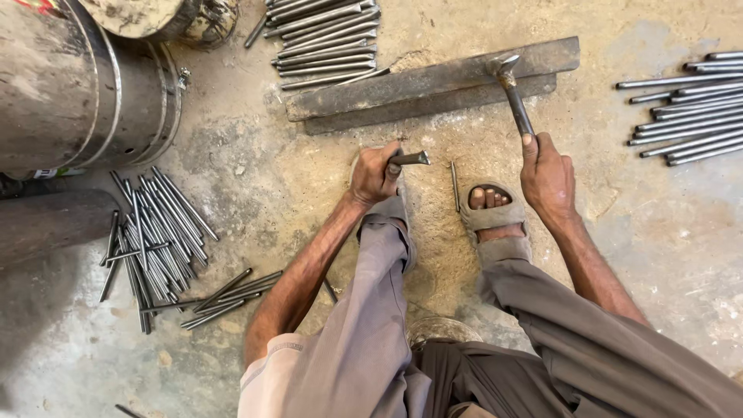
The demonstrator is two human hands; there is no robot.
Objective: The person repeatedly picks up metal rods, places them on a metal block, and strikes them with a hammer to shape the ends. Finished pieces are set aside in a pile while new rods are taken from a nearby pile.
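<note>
Right hand (548,179) is wrapped tight round the hammer (512,94) handle, the head resting up on the long steel bar (433,80) lying across the concrete floor (658,240). Left hand (373,175) sits just below that bar, fist closed on a short pointed punch (410,159) (tip poking out rightward). A lone thin rod (455,186) lies below the bar, between the two hands, beside the sandalled foot (492,210). Cut rods (155,232) are heaped well to the bar's lower left.

Short metal chisel (409,159) held level, dark hammer (511,89) gripped, head on steel bar
</note>
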